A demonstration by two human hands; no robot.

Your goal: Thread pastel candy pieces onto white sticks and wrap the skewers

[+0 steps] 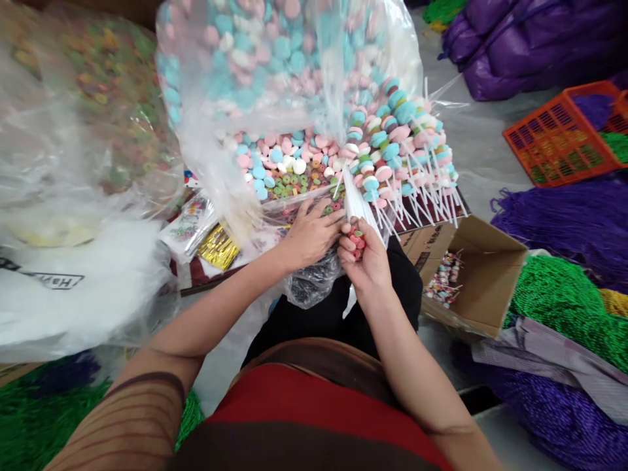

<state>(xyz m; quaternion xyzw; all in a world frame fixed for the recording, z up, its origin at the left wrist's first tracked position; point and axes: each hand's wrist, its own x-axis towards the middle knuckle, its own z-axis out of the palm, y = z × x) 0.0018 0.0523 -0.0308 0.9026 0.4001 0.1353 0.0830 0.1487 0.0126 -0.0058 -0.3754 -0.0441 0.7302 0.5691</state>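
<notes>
My right hand (pixel 369 263) is curled around several small red and green ring-shaped candies (pixel 357 241). Close beside it, my left hand (pixel 314 234) lies flat, palm down, with its fingers stretched toward the right hand. It rests over the near edge of a pile of small ring candies (pixel 294 186); what lies under its palm is hidden. Behind the ring candies are pink, blue and white round candies (pixel 275 156). A bundle of thin white sticks (pixel 357 199) stands just past my right hand. To the right lie stacked candy skewers (pixel 400 147) with white stick ends pointing toward me.
A large clear bag of pastel candies (pixel 275 52) fills the back. At left are another candy bag (pixel 98 98) and gold foil strips (pixel 219 248). A cardboard box (pixel 490 278) holding wrapped skewers, an orange crate (pixel 554 134) and purple strands (pixel 554 222) are at right.
</notes>
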